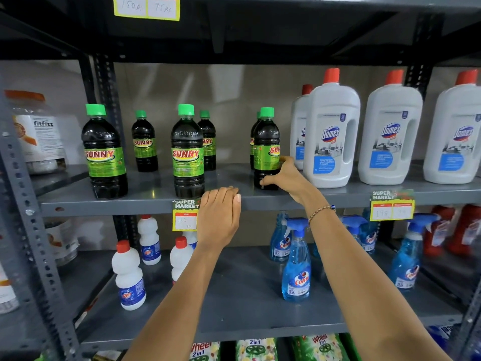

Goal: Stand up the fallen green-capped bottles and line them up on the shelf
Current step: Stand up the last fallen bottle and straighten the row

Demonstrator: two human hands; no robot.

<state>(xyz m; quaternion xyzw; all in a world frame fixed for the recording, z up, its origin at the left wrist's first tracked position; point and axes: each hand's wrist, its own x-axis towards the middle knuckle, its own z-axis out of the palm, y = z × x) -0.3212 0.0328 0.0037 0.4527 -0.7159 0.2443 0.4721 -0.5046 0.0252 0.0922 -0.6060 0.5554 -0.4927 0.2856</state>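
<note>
Several dark green-capped Sunny bottles stand upright on the grey middle shelf [145, 199]. Two are at the front: one at the left [104, 152] and one in the middle [187, 152]. Smaller-looking ones stand behind them [144, 142], [208, 142]. At the right a front bottle [266, 147] stands upright with another just behind it. My right hand [283, 178] wraps the lower part of that right front bottle. My left hand [220, 217] rests with curled fingers on the shelf's front edge, holding nothing.
White Domex jugs [330, 136] with red caps stand right beside the held bottle and on to the right. A yellow price tag [185, 216] hangs on the shelf edge. Below are white bottles [128, 274] and blue spray bottles [296, 261]. A jar [36, 131] stands far left.
</note>
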